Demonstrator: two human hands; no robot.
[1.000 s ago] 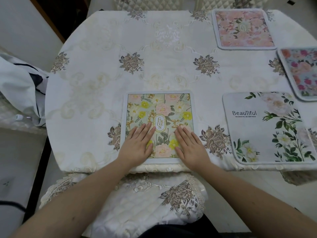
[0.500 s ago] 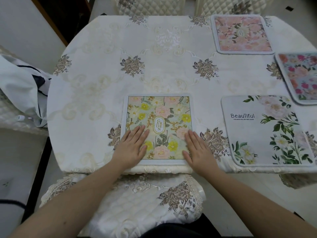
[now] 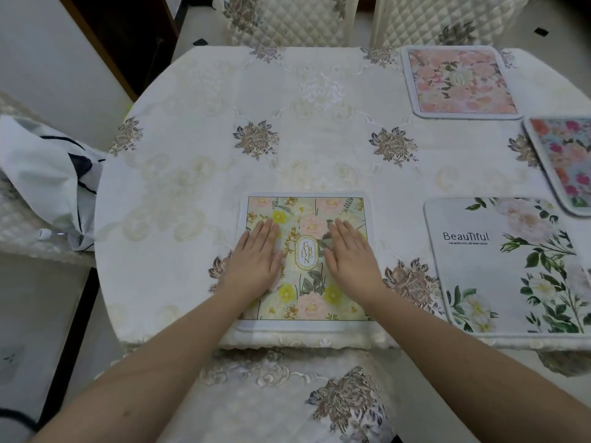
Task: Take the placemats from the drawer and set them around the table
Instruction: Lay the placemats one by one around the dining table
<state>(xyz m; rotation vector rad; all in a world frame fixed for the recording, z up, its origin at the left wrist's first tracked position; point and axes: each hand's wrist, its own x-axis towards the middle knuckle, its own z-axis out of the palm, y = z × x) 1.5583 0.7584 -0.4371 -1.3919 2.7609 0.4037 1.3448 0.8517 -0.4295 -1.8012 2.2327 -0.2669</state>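
A yellow-green floral placemat [image 3: 307, 215] marked GARDEN lies flat at the near edge of the round table [image 3: 198, 161]. My left hand [image 3: 256, 260] and my right hand [image 3: 350, 257] both rest flat on it, fingers straight, one on each side of the label. To the right lies a white placemat [image 3: 499, 266] printed "Beautiful". A pink floral placemat [image 3: 460, 81] sits at the far right. A bright pink and blue floral placemat [image 3: 563, 158] is cut off by the right edge of the view.
A cream embroidered cloth covers the table. A quilted chair seat [image 3: 287, 391] stands right below me, and two chair backs [image 3: 287, 17] stand at the far side. White fabric with dark stripes [image 3: 48, 174] lies on a seat at the left.
Both hands slid forward from the mat's near edge and lower corners up to its middle, staying flat. The mat has kept its place.
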